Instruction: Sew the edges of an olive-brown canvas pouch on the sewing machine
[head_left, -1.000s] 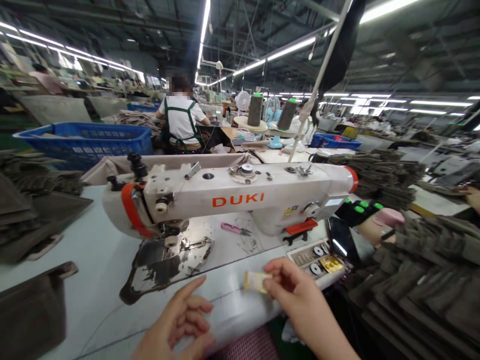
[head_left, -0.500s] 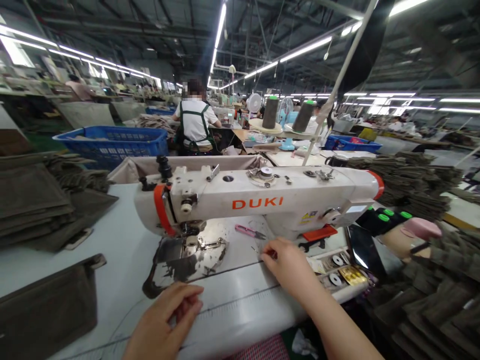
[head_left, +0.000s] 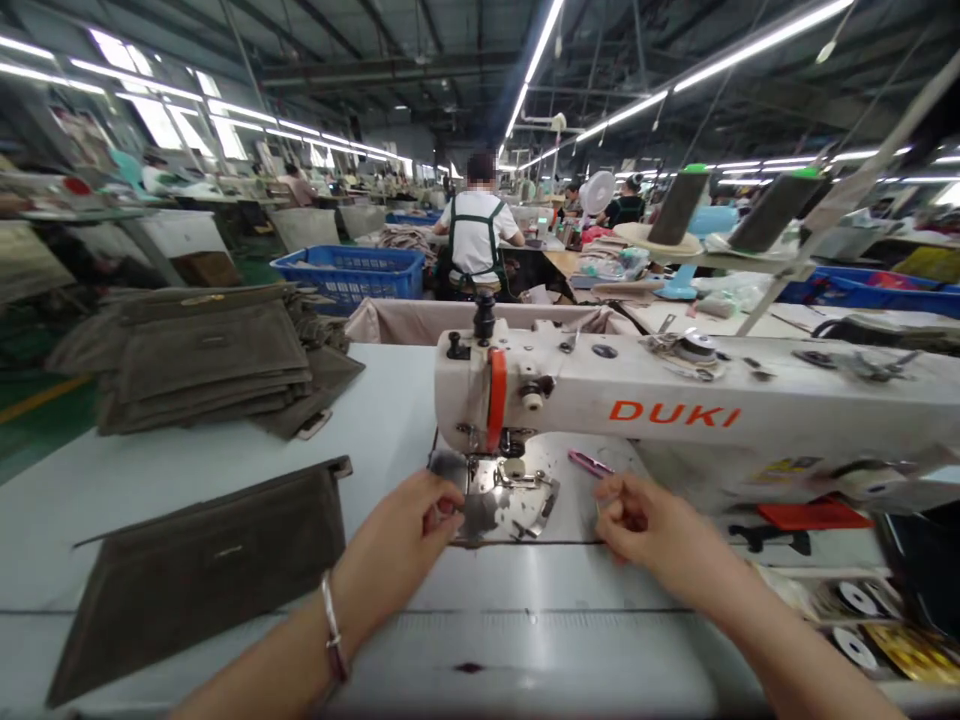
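Observation:
My left hand (head_left: 405, 535) is at the left side of the sewing machine's (head_left: 577, 395) metal needle plate (head_left: 495, 515). Its thumb and fingers are pinched together; whatever lies between them is too small to make out. To the right of the plate is my right hand (head_left: 656, 525), also closed in a pinch, with something thin and unclear at its fingertips. Just beyond those fingers lie pink thread snips (head_left: 590, 463), their blades partly hidden. A dark grey-brown fabric panel (head_left: 214, 565) rests flat on the table left of my left forearm.
A stack of similar fabric pieces (head_left: 210, 345) sits at the back left. Thread cones (head_left: 679, 205) stand behind the machine. At right are a bobbin tray (head_left: 847, 635), a black wrench (head_left: 772, 540) and a red piece (head_left: 814, 515). A co-worker (head_left: 480, 225) sits ahead, facing away.
My view has swung left. My left hand has moved forward from the table's front to the needle plate, its fingers now pinched. My right hand stays near the snips.

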